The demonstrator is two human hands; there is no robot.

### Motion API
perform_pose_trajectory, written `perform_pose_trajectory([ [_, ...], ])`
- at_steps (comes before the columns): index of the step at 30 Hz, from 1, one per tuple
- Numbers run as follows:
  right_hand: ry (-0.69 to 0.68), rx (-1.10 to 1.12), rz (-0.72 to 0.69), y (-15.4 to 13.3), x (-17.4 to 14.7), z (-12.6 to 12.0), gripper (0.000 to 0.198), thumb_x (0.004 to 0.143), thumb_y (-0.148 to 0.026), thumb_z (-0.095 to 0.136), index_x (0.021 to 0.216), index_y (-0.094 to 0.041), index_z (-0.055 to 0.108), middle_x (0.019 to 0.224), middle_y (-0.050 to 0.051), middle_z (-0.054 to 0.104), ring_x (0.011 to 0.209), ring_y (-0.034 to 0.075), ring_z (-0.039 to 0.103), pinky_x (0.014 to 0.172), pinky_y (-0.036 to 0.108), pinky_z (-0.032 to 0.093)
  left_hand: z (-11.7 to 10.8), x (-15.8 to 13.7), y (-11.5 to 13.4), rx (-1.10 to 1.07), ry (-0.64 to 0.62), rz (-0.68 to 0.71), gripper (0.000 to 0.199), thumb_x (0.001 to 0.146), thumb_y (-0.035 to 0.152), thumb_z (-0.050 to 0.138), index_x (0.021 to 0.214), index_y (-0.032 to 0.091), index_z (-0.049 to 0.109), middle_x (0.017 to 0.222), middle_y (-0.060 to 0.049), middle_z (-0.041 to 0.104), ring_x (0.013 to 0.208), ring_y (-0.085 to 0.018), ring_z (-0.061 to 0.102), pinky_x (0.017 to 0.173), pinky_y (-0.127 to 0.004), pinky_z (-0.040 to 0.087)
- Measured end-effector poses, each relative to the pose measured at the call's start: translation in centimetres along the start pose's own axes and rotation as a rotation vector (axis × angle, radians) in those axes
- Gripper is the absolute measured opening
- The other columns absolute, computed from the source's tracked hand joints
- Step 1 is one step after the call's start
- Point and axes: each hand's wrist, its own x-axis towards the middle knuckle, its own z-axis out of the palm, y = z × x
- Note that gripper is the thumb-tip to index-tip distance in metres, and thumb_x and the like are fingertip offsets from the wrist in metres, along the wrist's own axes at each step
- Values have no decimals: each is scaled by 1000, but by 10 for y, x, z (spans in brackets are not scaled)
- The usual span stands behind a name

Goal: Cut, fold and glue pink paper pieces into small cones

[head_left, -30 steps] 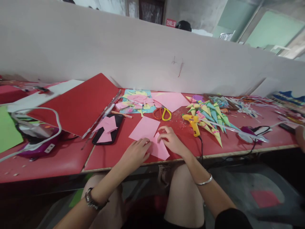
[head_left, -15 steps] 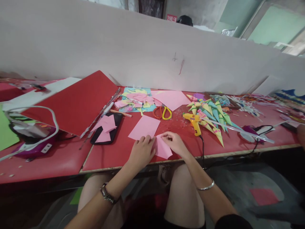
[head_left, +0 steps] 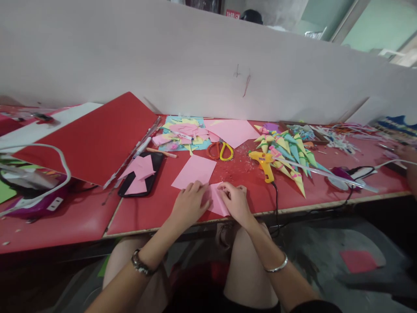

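At the front edge of the red table I have a small piece of pink paper (head_left: 216,201) between my hands. My left hand (head_left: 190,202) is at its left side, fingers curved over the edge and thumb against it. My right hand (head_left: 237,202) pinches the paper's right side, where it looks folded over; the fingertips partly hide the fold. A flat pink sheet (head_left: 194,171) lies just beyond my left fingers. Behind it are scissors (head_left: 227,152) with one red and one yellow handle loop. To the right sits a yellow glue gun (head_left: 265,164) with a clear glue stick.
Pink pieces lie on a black phone-like tray (head_left: 153,176) at left, beside a large red board (head_left: 97,139). Paper scraps (head_left: 185,132) and a larger pink sheet (head_left: 234,129) are behind. Several paper cones (head_left: 293,152) lie at right. A purple power strip (head_left: 42,202) stands far left.
My right hand has moved down along the pink paper, bringing its right side over toward the left. My left hand stays at the left side. The whole view has shifted slightly.
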Motion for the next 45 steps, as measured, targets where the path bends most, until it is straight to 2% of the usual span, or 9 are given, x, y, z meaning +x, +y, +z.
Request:
perform_pose_trajectory([
  [9, -113, 326, -204, 13, 12, -21, 21, 81, -12, 44, 84, -19, 63, 88, 2, 68, 85, 15, 60, 79, 27, 39, 5, 1, -14, -367, 105, -34, 31, 79, 32, 55, 107, 17, 55, 102, -8, 59, 96, -24, 52, 81, -36, 42],
  [13, -166, 48, -256, 11, 23, -29, 25, 82, -7, 44, 86, -22, 64, 87, 1, 67, 88, 15, 58, 88, 36, 31, 3, -1, -12, -480, 92, -39, 19, 83, 28, 48, 94, 18, 60, 83, -3, 61, 75, -16, 57, 65, -26, 46],
  [17, -63, -373, -361, -2, 23, -29, 21, 84, -10, 46, 85, -18, 64, 104, 7, 61, 100, 21, 51, 95, 45, 23, 4, -2, -10, -534, 132, -100, 22, 86, 27, 43, 95, 15, 58, 72, -1, 61, 61, -12, 55, 57, -22, 45],
  [20, -53, -505, -388, -12, 15, -27, 18, 86, -16, 46, 89, -14, 63, 114, 13, 55, 104, 25, 47, 92, 43, 31, 7, -3, -10, -546, 160, -127, 22, 86, 27, 43, 96, 15, 58, 74, -2, 62, 63, -13, 57, 59, -23, 45],
  [25, -260, -294, -332, -11, 1, -27, 38, 81, -34, 54, 115, -16, 52, 107, 11, 56, 100, 23, 50, 84, 35, 42, 10, -6, -10, -520, 176, -142, 21, 86, 26, 42, 94, 17, 59, 80, -4, 63, 69, -16, 58, 61, -25, 44],
  [31, -291, -144, -243, -4, -5, -22, 53, 76, -33, 61, 124, -18, 45, 113, 10, 51, 106, 23, 49, 89, 36, 41, 13, -8, -11, -371, 164, -116, 24, 87, 28, 43, 102, 17, 58, 88, -5, 62, 77, -18, 59, 65, -28, 45],
  [38, -231, -76, -269, -5, -10, -17, 21, 80, -19, 55, 101, -15, 55, 100, 9, 57, 97, 22, 51, 84, 35, 41, 11, -17, -16, -298, 212, -21, 44, 74, 37, 62, 110, 14, 52, 103, -11, 54, 94, -24, 54, 76, -35, 47],
  [41, -208, -43, -315, 0, -12, -15, 14, 78, -8, 51, 87, -17, 56, 90, 6, 59, 90, 21, 52, 79, 34, 40, 6, -22, -18, -278, 253, 45, 40, 73, 23, 63, 111, 17, 52, 108, -10, 53, 98, -24, 52, 79, -36, 46],
  [45, -259, 74, -376, 7, -13, -17, 21, 76, -3, 50, 87, -19, 59, 91, 4, 59, 89, 18, 52, 78, 30, 40, 3, -29, -21, -237, 165, 177, 26, 76, 11, 57, 99, 24, 60, 92, -3, 63, 83, -19, 57, 69, -31, 45],
])
